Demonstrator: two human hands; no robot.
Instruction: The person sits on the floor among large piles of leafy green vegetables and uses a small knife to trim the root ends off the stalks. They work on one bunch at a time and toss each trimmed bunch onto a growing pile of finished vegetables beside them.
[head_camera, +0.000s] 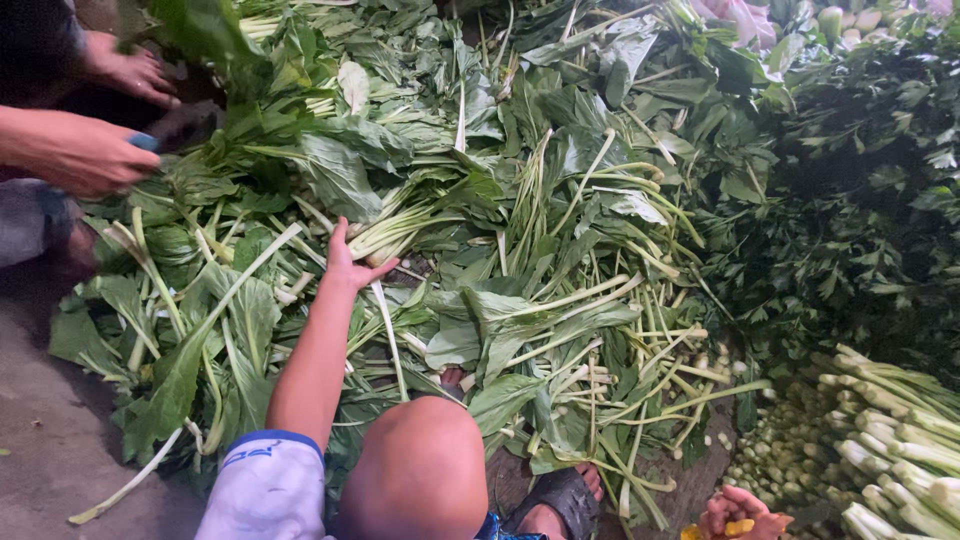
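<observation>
- Head view, my hands: my left hand (350, 262) is stretched out over the heap of leafy greens (560, 250). The fingers are spread wide and the thumb is out to the side. It holds nothing and just rests on the leaves.
- My right hand (738, 510) barely shows at the lower edge. The fingers are curled near a yellow-orange scrap (738, 527), and I cannot tell whether they grip it.
- Where the thing is: the bunch of pale stalks (405, 225) lies just past my left thumb, touching or almost touching it, on top of the heap.
- How I expect it to handle: light, with limp leaves that tear and bruise. The stalks look firmer and crisp, so they could snap if bent. The bunch is loose, so a slack hold would probably let stems slide out.
- Where I would take hold: around the gathered stalks close to my thumb, not at the leaf blades.
- Direction: its long axis runs slantwise away from my palm. The stalk ends point at my hand and the leaves fan out at the far end.
- Off to the far side of my wrist, another person's hand (85, 155) works in the same heap.
</observation>
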